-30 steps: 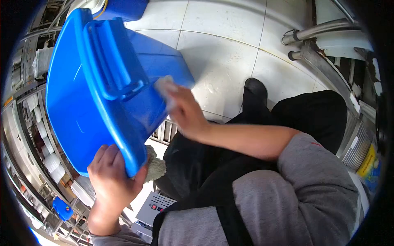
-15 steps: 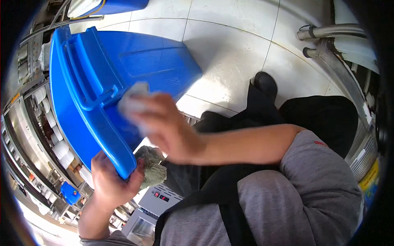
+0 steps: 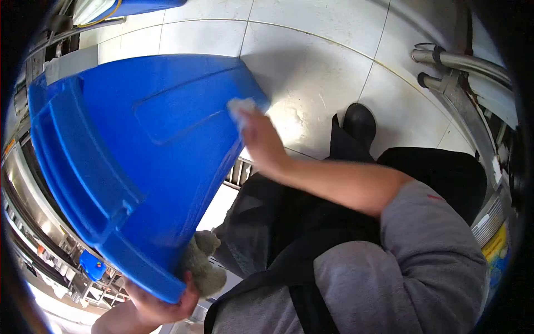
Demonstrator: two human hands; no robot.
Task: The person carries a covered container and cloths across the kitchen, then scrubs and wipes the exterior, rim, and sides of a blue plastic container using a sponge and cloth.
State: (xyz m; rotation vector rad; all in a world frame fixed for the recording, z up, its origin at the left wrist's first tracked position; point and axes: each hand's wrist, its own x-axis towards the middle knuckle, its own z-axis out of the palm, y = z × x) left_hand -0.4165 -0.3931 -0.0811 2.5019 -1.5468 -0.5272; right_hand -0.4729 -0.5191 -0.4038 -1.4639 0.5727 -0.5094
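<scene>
White tiles (image 3: pixel 311 44) gleam across the floor, and there's the blue bin (image 3: pixel 183 117), tilted over the left of the view! The left hand (image 3: pixel 158 303) grips its rim (image 3: pixel 139 266), a greyish cloth (image 3: pixel 207 270) just beside it, while the right hand (image 3: pixel 260 136) pinches a pale cloth (image 3: pixel 241 107) at the bin's side, near the base.

Blue bin (image 3: pixel 161 139), tilted, pale cloth (image 3: pixel 240 105) near its base

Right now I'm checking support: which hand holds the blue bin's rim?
The left hand, wrapped around the rim; the right hand, away from it, holds a pale cloth.
</scene>
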